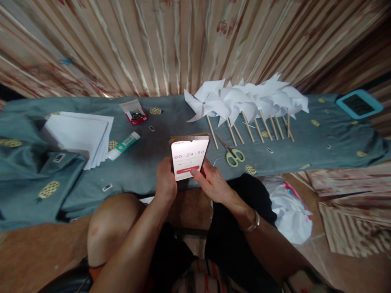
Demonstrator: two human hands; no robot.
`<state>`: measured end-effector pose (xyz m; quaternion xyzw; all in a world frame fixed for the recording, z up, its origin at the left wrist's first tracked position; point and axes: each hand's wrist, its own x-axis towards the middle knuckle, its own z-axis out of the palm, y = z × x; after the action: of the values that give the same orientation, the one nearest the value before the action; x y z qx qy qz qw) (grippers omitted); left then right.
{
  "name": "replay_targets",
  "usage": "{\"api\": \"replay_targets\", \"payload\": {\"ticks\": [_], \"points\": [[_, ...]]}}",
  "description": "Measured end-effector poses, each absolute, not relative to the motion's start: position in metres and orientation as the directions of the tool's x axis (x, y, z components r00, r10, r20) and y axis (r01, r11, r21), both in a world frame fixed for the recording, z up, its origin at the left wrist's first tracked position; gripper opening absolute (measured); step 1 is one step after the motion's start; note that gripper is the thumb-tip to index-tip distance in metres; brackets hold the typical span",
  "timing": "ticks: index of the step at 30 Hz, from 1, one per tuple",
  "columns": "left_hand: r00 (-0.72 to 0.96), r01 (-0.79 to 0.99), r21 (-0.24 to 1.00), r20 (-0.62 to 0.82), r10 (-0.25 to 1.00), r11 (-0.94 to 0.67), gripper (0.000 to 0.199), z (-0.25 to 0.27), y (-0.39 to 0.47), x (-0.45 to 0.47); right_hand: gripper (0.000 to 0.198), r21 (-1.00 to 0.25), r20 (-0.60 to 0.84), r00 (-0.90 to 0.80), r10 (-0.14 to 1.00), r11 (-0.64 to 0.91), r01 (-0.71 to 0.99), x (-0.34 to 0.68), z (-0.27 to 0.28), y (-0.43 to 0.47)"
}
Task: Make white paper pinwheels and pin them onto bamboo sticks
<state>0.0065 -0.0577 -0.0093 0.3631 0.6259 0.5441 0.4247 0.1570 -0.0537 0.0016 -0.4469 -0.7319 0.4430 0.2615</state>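
Between my two hands is a smartphone (187,158), its bright screen reading 00:29:50 above a red button. My left hand (166,181) is closed round its left edge. On the other side, my right hand (215,181) grips the right edge, with the thumb over the red button. Just right of the phone lie green-handled scissors (233,154). Behind them is a row of white paper pinwheels (244,99) on wooden sticks. To the left are a green and white glue stick (125,144) and a small red and white box (134,112) of metal pins.
A stack of white paper (79,132) lies on the left of the grey-green cloth (165,122). At the far right stands a blue-framed device (359,104). Curtains (183,44) hang behind. A white plastic bag (290,213) sits on the floor by my right knee.
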Motion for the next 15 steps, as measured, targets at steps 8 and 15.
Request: {"api": "replay_targets", "payload": {"ticks": [8,15], "points": [[-0.363,-0.011,0.994,-0.105,0.926,0.109,0.022,-0.0112,-0.0587,0.0060,0.033,-0.877,-0.007,-0.462,0.887,0.216,0.429,0.1569,0.0023,-0.0538],[-0.370,-0.026,0.995,-0.096,0.924,0.093,0.020,-0.0172,-0.0584,0.0056,0.032,-0.881,0.006,-0.466,0.885,0.224,0.415,0.1566,0.0016,-0.0539]]}}
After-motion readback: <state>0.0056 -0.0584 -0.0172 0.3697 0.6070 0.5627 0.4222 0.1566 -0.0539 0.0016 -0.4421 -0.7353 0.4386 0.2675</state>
